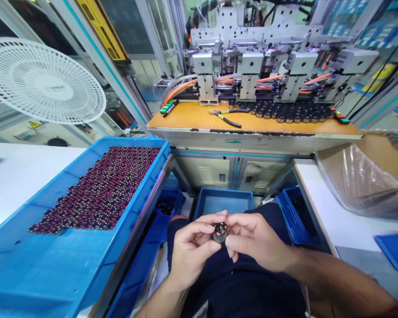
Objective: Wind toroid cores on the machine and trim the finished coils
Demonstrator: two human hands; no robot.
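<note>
Between my two hands, above my lap, is a small ring-shaped motor stator (220, 232) with copper windings and a dark body. My left hand (194, 247) pinches its left side between thumb and fingers. On the right side, the thumb and fingers of my right hand (257, 240) grip it as well. Its open top faces up toward me. To the left, a large blue tray (82, 247) holds a dense layer of small dark parts (109, 190) with red and pale specks.
Ahead, a machine (252, 66) stands over an orange bench (182, 119) with cutting pliers (227, 117) and rows of dark cylindrical parts (288, 111). A white fan (46, 84) is at left. A blue bin (223, 201) sits below; a plastic-lined box (361, 181) stands right.
</note>
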